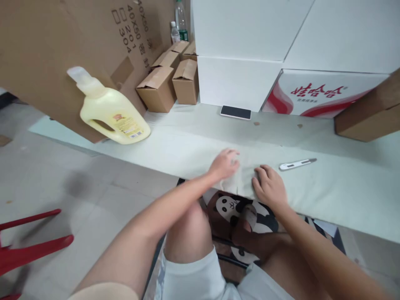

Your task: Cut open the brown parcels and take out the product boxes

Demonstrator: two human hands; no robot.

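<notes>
Both my hands rest on a pale green cloth (187, 150) spread over a low table in front of me. My left hand (223, 164) lies knuckles up near the cloth's front edge, its fingers curled onto a bunched fold of the fabric. My right hand (269, 186) sits just to its right, fingers bent and pressed down on the cloth. A narrow strip of fabric separates the two hands. A white utility knife (296, 164) lies on the cloth a little beyond my right hand, untouched.
A pale yellow detergent bottle (109, 109) lies at the table's left end, against a big cardboard sheet (46, 50). Small cardboard boxes (170, 81), white cartons (240, 62) and a phone (235, 112) stand at the back. A red stool (28, 246) is on the floor at left.
</notes>
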